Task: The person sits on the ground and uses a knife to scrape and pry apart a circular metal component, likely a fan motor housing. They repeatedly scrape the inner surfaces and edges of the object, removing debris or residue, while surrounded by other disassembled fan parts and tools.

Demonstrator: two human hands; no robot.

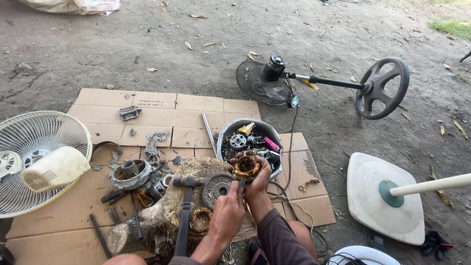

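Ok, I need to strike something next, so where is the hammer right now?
In the head view the hammer lies on the wooden stump, low centre, just left of the left hand, with a copper wire coil beside its handle.

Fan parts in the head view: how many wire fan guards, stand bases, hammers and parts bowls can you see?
Wire fan guards: 2 (white guard, dark guard)
Stand bases: 2 (dark round base, white base)
Hammers: 1 (hammer)
Parts bowls: 1 (bowl)
Total: 6
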